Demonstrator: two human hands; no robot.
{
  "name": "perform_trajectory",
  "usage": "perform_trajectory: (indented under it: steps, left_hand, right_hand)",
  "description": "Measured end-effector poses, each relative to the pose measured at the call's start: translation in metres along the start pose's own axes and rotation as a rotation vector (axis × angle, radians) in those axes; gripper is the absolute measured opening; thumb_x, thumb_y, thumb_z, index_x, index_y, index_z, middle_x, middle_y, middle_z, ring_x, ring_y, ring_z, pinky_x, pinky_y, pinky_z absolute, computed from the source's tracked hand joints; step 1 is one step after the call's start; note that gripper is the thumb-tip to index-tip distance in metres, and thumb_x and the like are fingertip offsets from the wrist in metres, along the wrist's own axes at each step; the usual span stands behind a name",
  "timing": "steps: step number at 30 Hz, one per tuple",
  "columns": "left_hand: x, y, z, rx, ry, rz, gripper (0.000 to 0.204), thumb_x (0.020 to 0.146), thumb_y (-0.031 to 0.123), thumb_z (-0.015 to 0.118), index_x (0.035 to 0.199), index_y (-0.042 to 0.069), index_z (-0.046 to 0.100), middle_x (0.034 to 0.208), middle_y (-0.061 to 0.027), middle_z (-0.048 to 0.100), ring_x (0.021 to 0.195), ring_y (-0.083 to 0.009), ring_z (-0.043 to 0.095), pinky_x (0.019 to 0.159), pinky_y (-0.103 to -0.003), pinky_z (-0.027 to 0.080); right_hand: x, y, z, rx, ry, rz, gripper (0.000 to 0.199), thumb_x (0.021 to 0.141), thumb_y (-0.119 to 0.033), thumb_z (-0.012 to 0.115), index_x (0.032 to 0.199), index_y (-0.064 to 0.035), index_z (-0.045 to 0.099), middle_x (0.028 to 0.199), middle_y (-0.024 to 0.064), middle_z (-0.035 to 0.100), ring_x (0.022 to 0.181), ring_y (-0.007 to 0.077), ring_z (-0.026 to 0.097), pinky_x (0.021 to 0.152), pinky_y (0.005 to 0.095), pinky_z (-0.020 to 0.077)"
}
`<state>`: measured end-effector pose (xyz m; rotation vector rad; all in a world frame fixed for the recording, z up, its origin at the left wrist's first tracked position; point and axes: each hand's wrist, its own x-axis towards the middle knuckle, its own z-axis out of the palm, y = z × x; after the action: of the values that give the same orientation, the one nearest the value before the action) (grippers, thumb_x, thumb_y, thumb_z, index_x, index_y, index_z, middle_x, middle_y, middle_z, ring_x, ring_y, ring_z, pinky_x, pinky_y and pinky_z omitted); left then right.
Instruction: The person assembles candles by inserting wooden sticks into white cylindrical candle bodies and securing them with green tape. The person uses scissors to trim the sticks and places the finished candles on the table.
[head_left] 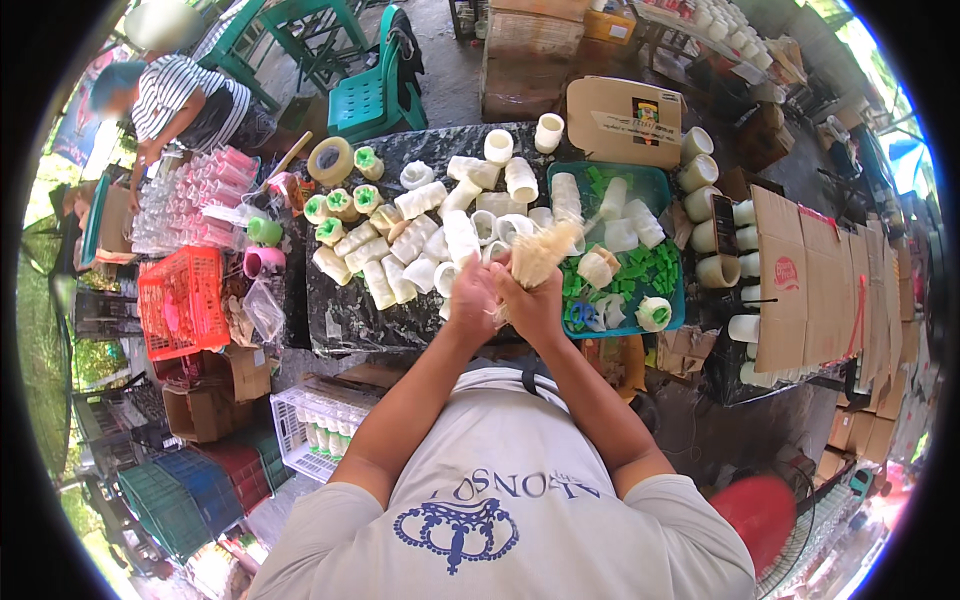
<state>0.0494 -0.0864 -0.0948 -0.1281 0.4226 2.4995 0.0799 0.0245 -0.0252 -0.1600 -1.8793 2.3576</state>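
— Sticks: a bundle of thin pale sticks (540,255) is being gripped low down by both hands, just above the near edge of the dark stone table (340,320), its splayed top pointing toward the teal tray (655,185).

— How are the hands being kept?

— Closed, pressed together. The left hand (472,297) is being wrapped around the bundle's base, the right hand (532,305) curled against it from the other side. Judging by that, the sticks are being squeezed so the loose ends are kept even and nothing slips out.

— And what is being kept close by?

— White plastic cups (420,240) are being left lying on their sides in a heap just beyond the hands, within easy reach. More are being held in the tray, among green pieces (650,270). A few green-capped cups (340,205) and a roll of tape (330,160) are being kept at the far left of the table.

— Farther out?

— An orange crate (180,300) is being used beside the table on the left, flattened cardboard (810,290) is being stacked on the right, and a person in a striped shirt (185,100) is being seen bent over at the far left.
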Motion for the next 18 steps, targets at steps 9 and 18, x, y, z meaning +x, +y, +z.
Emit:
perform_trajectory:
  steps: [9,18]
  left_hand:
    - [0.009,0.067,0.101,1.395,-0.147,0.099,0.065,0.095,0.043,0.071,0.139,-0.001,0.052,0.117,-0.0104,0.068,0.11,-0.0174,0.063,0.097,-0.034,0.05]
    - [0.018,0.088,0.111,1.153,-0.388,-0.209,0.038,0.109,0.036,0.048,0.103,0.003,0.064,0.112,-0.0117,0.07,0.117,-0.0207,0.061,0.105,-0.038,0.044]
  right_hand:
    - [-0.01,0.007,-0.014,-0.371,-0.221,0.236,0.022,0.085,-0.002,0.066,0.107,0.0002,0.065,0.083,0.0025,0.066,0.076,0.0102,0.059,0.067,0.0307,0.0503]
    - [-0.015,0.006,-0.021,-0.026,-0.415,0.496,0.014,0.087,-0.009,0.073,0.09,-0.0024,0.06,0.065,0.0026,0.061,0.053,0.0115,0.06,0.051,0.0305,0.0495]
